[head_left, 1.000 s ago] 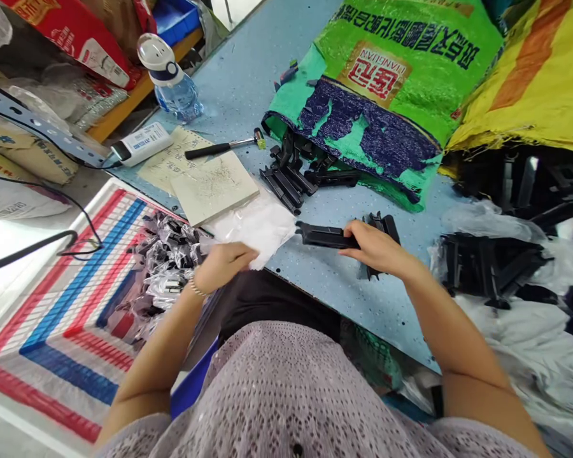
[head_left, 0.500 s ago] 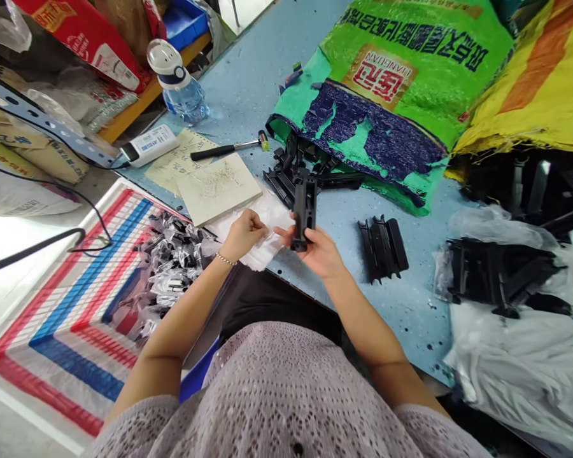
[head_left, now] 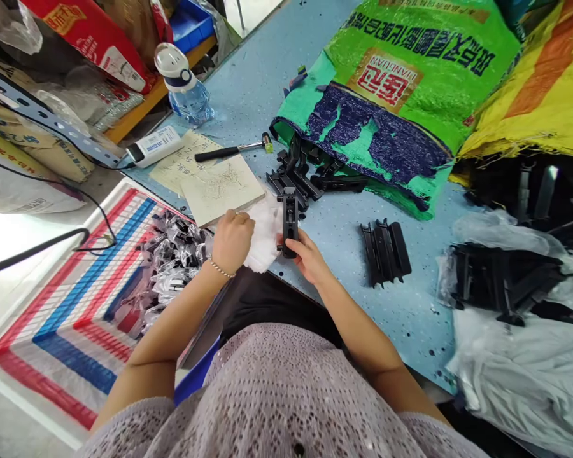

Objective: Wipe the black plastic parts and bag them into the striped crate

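My right hand (head_left: pixel 309 256) grips a long black plastic part (head_left: pixel 290 222) near its lower end, thumb on top. The part stands lengthwise away from me, at the right edge of a thin white plastic bag (head_left: pixel 263 248). My left hand (head_left: pixel 233 240) is closed at the bag's left side, its fingertips partly hidden and pinching the bag. Beyond the held part, several similar black parts (head_left: pixel 298 172) spill from the mouth of a green woven sack (head_left: pixel 410 83). To the right, a short row of black parts (head_left: pixel 386 252) lies on the blue table (head_left: pixel 334 254).
A pale board (head_left: pixel 223 191), a small hammer (head_left: pixel 229 151), a white boxy device (head_left: pixel 155 146) and a water bottle (head_left: pixel 188 95) lie left of the sack. A striped crate (head_left: pixel 71 318) of bagged parts stands lower left. Bagged black parts (head_left: pixel 506 280) fill the right side.
My left hand has shifted left and turned its back upward. My right hand has brought the black part left, closer to the plastic bag.
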`<action>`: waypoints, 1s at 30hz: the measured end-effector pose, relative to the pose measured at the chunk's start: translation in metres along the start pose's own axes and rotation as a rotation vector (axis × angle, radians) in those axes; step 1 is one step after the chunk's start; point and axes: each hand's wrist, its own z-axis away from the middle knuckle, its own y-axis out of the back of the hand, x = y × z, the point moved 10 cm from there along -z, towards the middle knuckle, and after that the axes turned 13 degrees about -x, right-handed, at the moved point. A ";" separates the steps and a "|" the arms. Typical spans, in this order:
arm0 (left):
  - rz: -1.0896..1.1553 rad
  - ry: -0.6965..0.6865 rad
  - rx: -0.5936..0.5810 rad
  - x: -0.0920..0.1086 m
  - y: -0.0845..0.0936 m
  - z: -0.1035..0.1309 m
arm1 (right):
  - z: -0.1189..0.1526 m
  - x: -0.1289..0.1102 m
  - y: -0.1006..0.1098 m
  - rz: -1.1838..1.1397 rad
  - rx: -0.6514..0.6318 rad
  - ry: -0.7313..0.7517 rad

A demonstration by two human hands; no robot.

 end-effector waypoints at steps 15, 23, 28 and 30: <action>0.032 -0.467 0.036 0.056 -0.019 0.053 | 0.017 0.027 -0.006 0.147 -0.127 -0.111; 0.035 -0.429 -0.024 0.071 -0.017 0.075 | 0.055 -0.002 -0.067 0.633 -0.290 0.152; 0.217 -0.159 -0.099 0.001 0.064 0.124 | 0.096 -0.039 -0.105 0.598 -0.720 0.129; 0.169 -0.042 -0.296 -0.050 0.060 0.147 | 0.096 -0.068 -0.066 0.866 -0.522 0.099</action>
